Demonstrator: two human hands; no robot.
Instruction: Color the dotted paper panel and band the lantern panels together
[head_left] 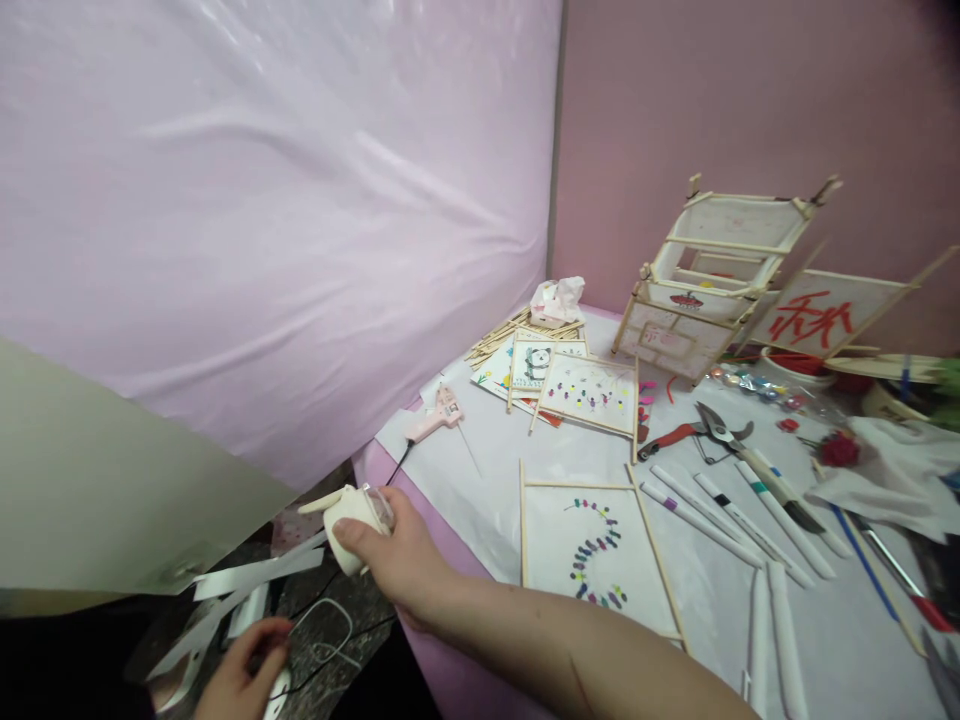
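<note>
My right hand (405, 545) is closed round a small cream rounded object (346, 525) with long ear-like prongs and a clear cap; I cannot make out its kind. It is held off the table's left edge. Lower down, my left hand (244, 670) is over the floor, fingers loosely curled, thumb and forefinger apart with nothing visible between them. Close to it lie a white power strip (277, 693), a black cord and a white cable (349, 625). On the table beyond my right hand rests a pink glue gun (437, 415), its cord running off the edge.
Stick-framed paper panels (600, 395), one with a dotted pattern (596, 550), lie on the white-covered table. A stick-and-paper lantern frame (697, 280) stands behind. Pruning shears (712, 428), several markers (705, 525) and a tissue pack (556, 300) are about. White strips (255, 575) hang at left.
</note>
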